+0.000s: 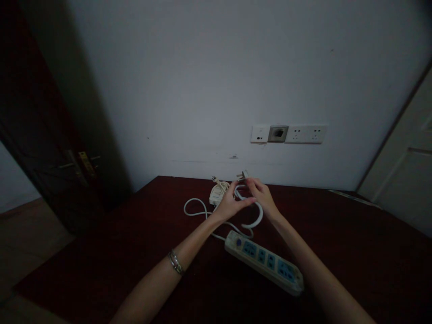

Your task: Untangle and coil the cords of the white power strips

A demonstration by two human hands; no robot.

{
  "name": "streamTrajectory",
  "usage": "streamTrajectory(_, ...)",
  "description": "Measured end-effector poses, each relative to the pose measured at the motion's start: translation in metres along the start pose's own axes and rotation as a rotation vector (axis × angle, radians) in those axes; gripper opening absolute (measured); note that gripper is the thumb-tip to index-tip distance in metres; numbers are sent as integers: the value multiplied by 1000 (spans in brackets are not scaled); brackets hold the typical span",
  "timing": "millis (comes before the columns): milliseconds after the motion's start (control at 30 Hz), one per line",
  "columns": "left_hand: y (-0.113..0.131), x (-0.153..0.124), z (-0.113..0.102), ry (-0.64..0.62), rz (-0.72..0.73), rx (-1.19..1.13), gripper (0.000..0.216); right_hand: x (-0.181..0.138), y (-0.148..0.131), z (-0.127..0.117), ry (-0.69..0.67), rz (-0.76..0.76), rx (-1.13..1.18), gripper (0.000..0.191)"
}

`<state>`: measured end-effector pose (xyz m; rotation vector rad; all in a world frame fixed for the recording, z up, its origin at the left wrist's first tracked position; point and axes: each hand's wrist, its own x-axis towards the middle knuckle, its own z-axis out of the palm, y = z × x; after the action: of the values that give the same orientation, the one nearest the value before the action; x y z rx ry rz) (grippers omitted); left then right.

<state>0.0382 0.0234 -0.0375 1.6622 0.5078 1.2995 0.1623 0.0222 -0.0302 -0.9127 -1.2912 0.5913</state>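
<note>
A white power plug (245, 173) with metal prongs pointing left is held up near the wall in the fingers of my right hand (262, 196). Just left of it, my left hand (230, 203) has its thumb across the white power cord (259, 218), which loops between both hands. The left fingertips, close to the plug, are partly hidden. Below the hands lies a long white power strip (265, 262) with blue socket panels, slanting down to the right. Behind my left hand rests a smaller white adapter (215, 195) with a bundled cord and its own plug.
Wall sockets (305, 134) and other wall plates sit above the dark red tabletop (162, 216). More white cord (194, 199) curls to the left of the hands. A dark door (50, 135) stands at left, a pale door (405, 148) at right.
</note>
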Motion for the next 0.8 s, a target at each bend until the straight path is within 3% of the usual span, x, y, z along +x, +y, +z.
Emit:
streamTrajectory(167, -9, -1, 3, 45, -67, -12, 46, -1, -8, -1, 40, 69, 30, 49)
streamTrajectory(300, -3, 1, 0, 0, -76, 32, 48, 1, -11, -8, 44, 82, 82, 44)
streamTrajectory(600, 5, 1, -9, -28, 122, 281, 53, 8, -19, -19, 13, 148, 317, 37)
streamTrajectory(800, -4, 2, -9, 19, 106, 525, 35, 8, -42, -26, -2, 230, 487, 38)
